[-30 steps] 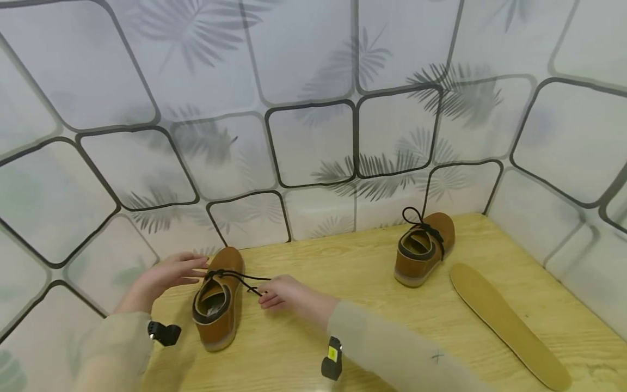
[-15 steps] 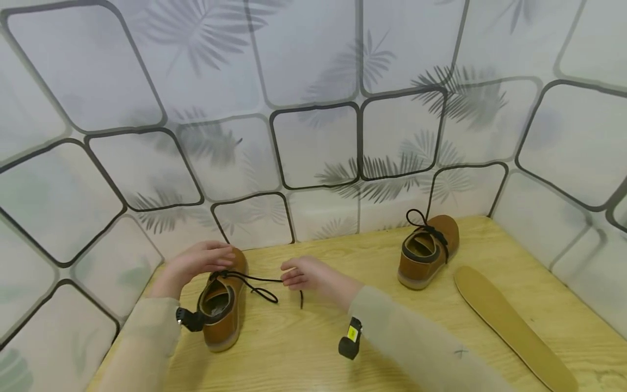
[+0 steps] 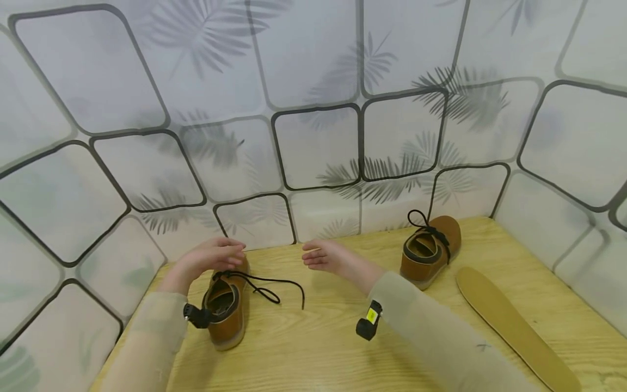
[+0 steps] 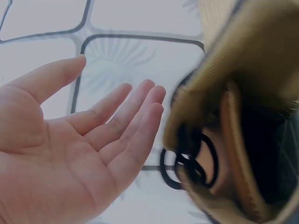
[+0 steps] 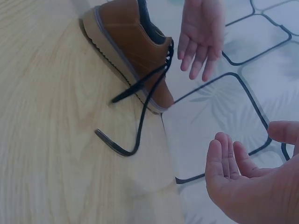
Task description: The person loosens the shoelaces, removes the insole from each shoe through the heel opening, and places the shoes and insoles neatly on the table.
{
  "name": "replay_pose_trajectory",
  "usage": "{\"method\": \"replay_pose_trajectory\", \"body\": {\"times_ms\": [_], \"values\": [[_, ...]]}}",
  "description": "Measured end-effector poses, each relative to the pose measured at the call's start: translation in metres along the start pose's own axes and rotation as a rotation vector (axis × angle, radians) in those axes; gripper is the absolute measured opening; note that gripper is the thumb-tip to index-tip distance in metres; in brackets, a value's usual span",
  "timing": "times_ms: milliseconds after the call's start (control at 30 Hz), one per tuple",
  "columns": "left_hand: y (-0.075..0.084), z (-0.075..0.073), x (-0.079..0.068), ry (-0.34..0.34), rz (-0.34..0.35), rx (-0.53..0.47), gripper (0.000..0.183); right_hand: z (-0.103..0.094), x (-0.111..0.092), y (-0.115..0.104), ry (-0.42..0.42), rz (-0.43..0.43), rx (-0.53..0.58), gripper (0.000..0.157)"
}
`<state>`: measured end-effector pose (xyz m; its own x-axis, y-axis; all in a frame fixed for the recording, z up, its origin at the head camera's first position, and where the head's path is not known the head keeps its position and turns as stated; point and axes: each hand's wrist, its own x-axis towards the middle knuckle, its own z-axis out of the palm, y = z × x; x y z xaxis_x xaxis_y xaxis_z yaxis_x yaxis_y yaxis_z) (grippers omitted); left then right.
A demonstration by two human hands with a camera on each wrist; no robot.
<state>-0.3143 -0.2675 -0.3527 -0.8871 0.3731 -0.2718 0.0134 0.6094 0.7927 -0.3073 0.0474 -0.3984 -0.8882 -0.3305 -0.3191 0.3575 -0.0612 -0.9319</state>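
Observation:
A brown leather shoe stands at the left of the wooden table, its toe toward the wall. From its front, a loop and a loose end of black shoelace trail right across the tabletop. My left hand is above the toe with relaxed fingers and holds nothing; the left wrist view shows its bare palm beside the shoe opening. Some way right of the lace hovers my right hand, fingers loosely bent, with nothing in them. In the right wrist view the lace end lies apart from that hand.
A matching brown shoe with its black lace knotted stands at the back right. Nearer the right edge lies a long tan insole. Patterned white sheeting rises behind the table and along both sides.
My right hand has released the lace and lifted away to the right; the lace end has dropped onto the table. My left hand has shifted right, from beside the shoe to over its toe.

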Motion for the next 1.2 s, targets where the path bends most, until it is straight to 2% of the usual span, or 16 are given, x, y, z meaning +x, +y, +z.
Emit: {"method": "replay_pose_trajectory", "body": {"times_ms": [233, 467, 667, 867, 1200], "values": [[0.028, 0.004, 0.008, -0.013, 0.009, 0.029, 0.059, -0.024, -0.006, -0.016, 0.008, -0.044, 0.015, 0.048], [0.048, 0.018, 0.02, -0.039, 0.017, 0.01, 0.056, -0.047, -0.012, -0.029, 0.033, -0.067, 0.008, 0.049], [0.054, 0.032, 0.035, -0.05, 0.049, 0.01, 0.052, -0.066, -0.017, -0.033, 0.055, -0.077, -0.009, 0.053], [0.054, 0.049, 0.05, -0.059, 0.049, -0.013, 0.049, -0.085, -0.025, -0.036, 0.071, -0.073, -0.019, 0.056], [0.054, 0.079, 0.063, -0.076, 0.045, -0.045, 0.052, -0.115, -0.042, -0.042, 0.051, -0.091, -0.087, 0.059]]}}
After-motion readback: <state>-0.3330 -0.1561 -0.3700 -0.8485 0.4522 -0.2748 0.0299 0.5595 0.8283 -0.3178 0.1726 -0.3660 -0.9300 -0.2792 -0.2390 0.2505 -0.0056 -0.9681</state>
